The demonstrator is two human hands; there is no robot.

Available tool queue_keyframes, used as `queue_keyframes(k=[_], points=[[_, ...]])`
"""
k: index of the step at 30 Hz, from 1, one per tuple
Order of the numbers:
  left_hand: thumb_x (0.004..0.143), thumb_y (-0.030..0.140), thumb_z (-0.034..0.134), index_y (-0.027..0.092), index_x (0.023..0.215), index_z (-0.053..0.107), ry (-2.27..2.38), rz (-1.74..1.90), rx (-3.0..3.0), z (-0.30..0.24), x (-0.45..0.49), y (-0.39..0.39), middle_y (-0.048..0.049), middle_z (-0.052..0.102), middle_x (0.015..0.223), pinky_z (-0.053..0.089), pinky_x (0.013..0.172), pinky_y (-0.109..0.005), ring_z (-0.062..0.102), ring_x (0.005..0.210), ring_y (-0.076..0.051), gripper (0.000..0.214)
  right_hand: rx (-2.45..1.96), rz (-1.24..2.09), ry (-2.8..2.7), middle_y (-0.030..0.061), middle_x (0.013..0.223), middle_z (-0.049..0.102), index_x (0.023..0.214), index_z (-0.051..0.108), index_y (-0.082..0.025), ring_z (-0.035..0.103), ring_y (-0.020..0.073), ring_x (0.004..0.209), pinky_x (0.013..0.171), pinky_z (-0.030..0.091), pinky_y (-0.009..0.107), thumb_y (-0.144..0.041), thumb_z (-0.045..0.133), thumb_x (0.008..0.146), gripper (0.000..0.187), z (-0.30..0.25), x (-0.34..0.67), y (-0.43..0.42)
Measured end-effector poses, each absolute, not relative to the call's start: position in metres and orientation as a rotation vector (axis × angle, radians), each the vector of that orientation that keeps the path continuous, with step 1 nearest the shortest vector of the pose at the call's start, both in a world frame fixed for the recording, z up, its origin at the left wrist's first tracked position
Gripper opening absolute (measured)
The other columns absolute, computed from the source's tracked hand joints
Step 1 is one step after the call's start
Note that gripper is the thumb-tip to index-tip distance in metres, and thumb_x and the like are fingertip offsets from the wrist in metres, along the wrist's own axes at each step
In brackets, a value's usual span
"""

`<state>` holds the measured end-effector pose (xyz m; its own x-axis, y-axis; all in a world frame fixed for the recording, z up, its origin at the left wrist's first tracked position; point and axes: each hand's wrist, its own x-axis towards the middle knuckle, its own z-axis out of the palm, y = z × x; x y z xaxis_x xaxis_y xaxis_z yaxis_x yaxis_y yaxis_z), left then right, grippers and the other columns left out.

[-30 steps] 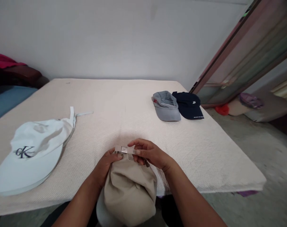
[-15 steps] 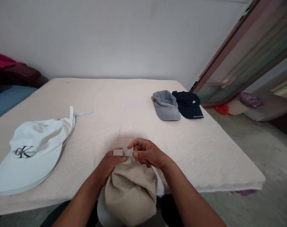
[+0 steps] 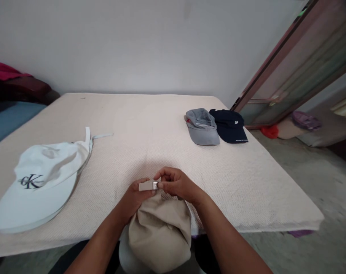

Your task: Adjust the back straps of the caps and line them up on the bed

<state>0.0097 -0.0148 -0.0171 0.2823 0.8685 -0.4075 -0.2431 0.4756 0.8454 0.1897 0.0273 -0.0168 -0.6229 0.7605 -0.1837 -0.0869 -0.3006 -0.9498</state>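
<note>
A beige cap [image 3: 161, 236] hangs below my hands at the near edge of the table, its brim pointing toward me on the left. My left hand [image 3: 135, 198] pinches the cap's strap [image 3: 145, 186] from the left. On the strap sits a small metal buckle [image 3: 155, 185], and the thumb and fingers of my right hand [image 3: 175, 183] are closed on its right end. To the left lies a white cap [image 3: 47, 163] with dark letters, its strap ends [image 3: 88, 134] sticking up loose.
A grey cap [image 3: 203, 127] and a navy cap [image 3: 229, 126] lie side by side at the back right. Pale textured cloth covers the table [image 3: 133, 118]. A wall [image 3: 133, 45] stands behind, a framed door [image 3: 275, 83] at right. Dark red and blue items [image 3: 18, 102] are at left.
The buckle now shows a narrower, shinier face beside my right thumb, with more strap visible on its left. Both hands stay on the strap. The whole view has shifted slightly.
</note>
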Motion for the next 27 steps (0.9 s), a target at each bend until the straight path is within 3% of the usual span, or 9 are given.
queue_keyframes(k=[6, 13, 27], points=[[0.065, 0.024, 0.077, 0.017, 0.074, 0.058, 1.006, 0.853, 0.739, -0.0136, 0.0095, -0.0155, 0.0037, 0.056, 0.063, 0.037, 0.057, -0.022, 0.051, 0.057, -0.010, 0.022, -0.960, 1.956, -1.414, -0.0083, 0.051, 0.042, 0.088, 0.061, -0.017, 0.032, 0.0047, 0.043, 0.041, 0.022, 0.019, -0.028, 0.066, 0.075, 0.018, -0.0173, 0.1886, 0.0285], [0.076, 0.035, 0.067, 0.016, 0.075, 0.057, 1.094, 0.858, 0.864, -0.0198, 0.0076, -0.0153, 0.0034, 0.052, 0.063, 0.034, 0.053, -0.021, 0.047, 0.057, -0.010, 0.022, -1.015, 1.904, -1.466, -0.0085, 0.050, 0.043, 0.085, 0.060, -0.016, 0.032, 0.0044, 0.043, 0.043, 0.023, 0.019, -0.026, 0.066, 0.075, 0.016, -0.0187, 0.1844, 0.0278], [0.075, 0.033, 0.068, 0.016, 0.073, 0.056, 1.092, 0.865, 0.739, -0.0201, 0.0132, -0.0154, 0.0034, 0.055, 0.061, 0.035, 0.053, -0.020, 0.048, 0.055, -0.009, 0.020, -0.915, 1.979, -1.385, -0.0092, 0.050, 0.042, 0.088, 0.060, -0.016, 0.031, 0.0039, 0.042, 0.040, 0.022, 0.018, -0.029, 0.066, 0.076, 0.019, -0.0206, 0.1826, 0.0246]])
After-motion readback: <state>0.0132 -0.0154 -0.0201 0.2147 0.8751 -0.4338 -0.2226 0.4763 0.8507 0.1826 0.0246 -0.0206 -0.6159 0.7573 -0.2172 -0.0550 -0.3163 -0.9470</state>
